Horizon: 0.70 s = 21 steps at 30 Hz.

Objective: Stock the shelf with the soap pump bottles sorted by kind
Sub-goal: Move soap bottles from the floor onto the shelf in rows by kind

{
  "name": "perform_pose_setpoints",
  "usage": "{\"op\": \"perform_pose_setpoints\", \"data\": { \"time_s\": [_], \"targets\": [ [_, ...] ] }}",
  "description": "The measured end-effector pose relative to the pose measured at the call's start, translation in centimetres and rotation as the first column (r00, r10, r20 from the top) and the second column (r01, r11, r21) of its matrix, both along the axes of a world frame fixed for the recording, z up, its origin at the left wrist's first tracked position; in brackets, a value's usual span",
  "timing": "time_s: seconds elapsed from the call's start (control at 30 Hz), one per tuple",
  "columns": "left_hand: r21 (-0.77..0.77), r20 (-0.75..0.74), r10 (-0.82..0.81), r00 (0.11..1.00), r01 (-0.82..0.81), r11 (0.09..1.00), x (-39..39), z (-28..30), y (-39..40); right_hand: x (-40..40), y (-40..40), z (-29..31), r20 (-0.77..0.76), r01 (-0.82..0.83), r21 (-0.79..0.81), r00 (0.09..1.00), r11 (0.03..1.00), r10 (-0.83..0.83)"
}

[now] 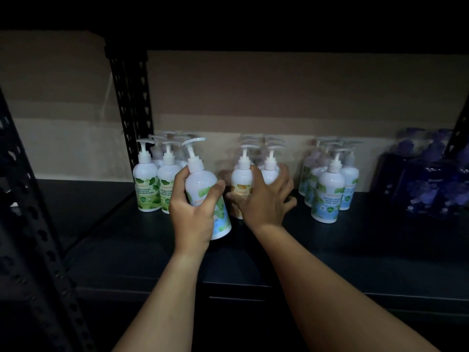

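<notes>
My left hand (pixel 194 212) grips a white pump bottle (pixel 205 191) with a green-and-blue label, tilted and held above the dark shelf (pixel 152 250). Behind it at the left stands a cluster of green-label bottles (pixel 148 181). My right hand (pixel 266 196) reaches among the orange-label bottles (pixel 242 181) in the middle, fingers spread against them. Whether it curls round one is hidden. To the right stands a group of blue-and-green-label bottles (pixel 328 196).
Dark blue bottles (pixel 429 184) crowd the shelf's far right. A black perforated upright (pixel 132 118) rises behind the green group, another (pixel 33 224) at the near left. A cardboard wall (pixel 279 102) closes the back. The shelf's front strip is bare.
</notes>
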<state>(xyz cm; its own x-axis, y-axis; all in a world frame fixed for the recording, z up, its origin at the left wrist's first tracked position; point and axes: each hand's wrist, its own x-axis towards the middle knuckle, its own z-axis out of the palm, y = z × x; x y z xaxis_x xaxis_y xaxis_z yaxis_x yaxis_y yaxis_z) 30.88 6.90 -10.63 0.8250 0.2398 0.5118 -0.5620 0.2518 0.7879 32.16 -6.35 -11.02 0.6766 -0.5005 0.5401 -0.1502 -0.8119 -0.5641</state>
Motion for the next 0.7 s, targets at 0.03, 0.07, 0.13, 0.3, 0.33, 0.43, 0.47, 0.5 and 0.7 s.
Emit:
{"op": "perform_pose_setpoints", "data": {
  "time_s": [0.03,0.07,0.13,0.3,0.33,0.43,0.47,0.5,0.7],
  "targets": [
    [0.000,-0.004,-0.002,1.000,0.002,1.000,0.0,0.0,0.0,0.1,0.0,0.0,0.000,0.005,-0.001,1.000,1.000,-0.005],
    [-0.003,-0.007,-0.003,1.000,0.003,1.000,0.0,0.0,0.0,0.1,0.0,0.0,-0.001,0.008,-0.001,1.000,1.000,-0.008],
    [-0.015,-0.006,-0.004,1.000,0.004,1.000,0.0,0.0,0.1,0.2,0.1,0.0,-0.005,0.009,0.003,1.000,1.000,-0.009],
    [-0.026,0.006,-0.008,1.000,0.008,1.000,-0.1,0.0,0.1,0.3,0.0,0.1,-0.006,0.008,0.011,1.000,1.000,-0.007],
    [-0.022,0.007,-0.006,1.000,0.006,1.000,-0.2,0.0,0.1,0.3,0.0,0.0,-0.008,0.009,0.010,1.000,1.000,-0.009],
    [-0.013,0.005,-0.004,1.000,0.004,1.000,-0.2,0.0,0.1,0.4,0.0,-0.1,-0.013,0.014,0.004,1.000,1.000,-0.014],
    [-0.011,0.007,-0.008,1.000,0.009,1.000,-0.3,0.0,0.1,0.4,0.0,-0.1,-0.014,0.013,-0.003,1.000,1.000,-0.013],
    [-0.011,0.011,-0.014,1.000,0.014,1.000,-0.3,0.1,0.1,0.4,0.0,-0.1,-0.015,0.011,-0.011,1.000,1.000,-0.011],
    [0.017,0.029,-0.042,0.999,0.041,0.999,-0.8,0.2,0.0,-0.9,-1.3,-0.5,-0.026,-0.089,-0.058,0.996,0.994,0.087]
  ]
}}
